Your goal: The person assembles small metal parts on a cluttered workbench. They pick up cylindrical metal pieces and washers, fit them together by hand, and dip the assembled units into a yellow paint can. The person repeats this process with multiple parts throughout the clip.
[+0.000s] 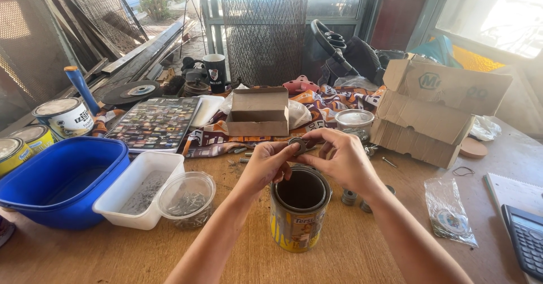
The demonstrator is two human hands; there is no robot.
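Washer [296,144], a small flat grey metal ring, sits pinched between the fingertips of both hands, left hand [267,164] and right hand [341,158] each in a closed grip on its rim; its tilt is unclear. Just below stands an open round tin [298,209], mouth upward, on the wooden tabletop [362,250]. Left: clear tub [187,198], white tray [137,188], blue basin [59,181]. Far: cardboard box [258,112].

Brown cartons [435,106] right, small open box [259,113] (centre) — yellow-labelled can [298,210] below
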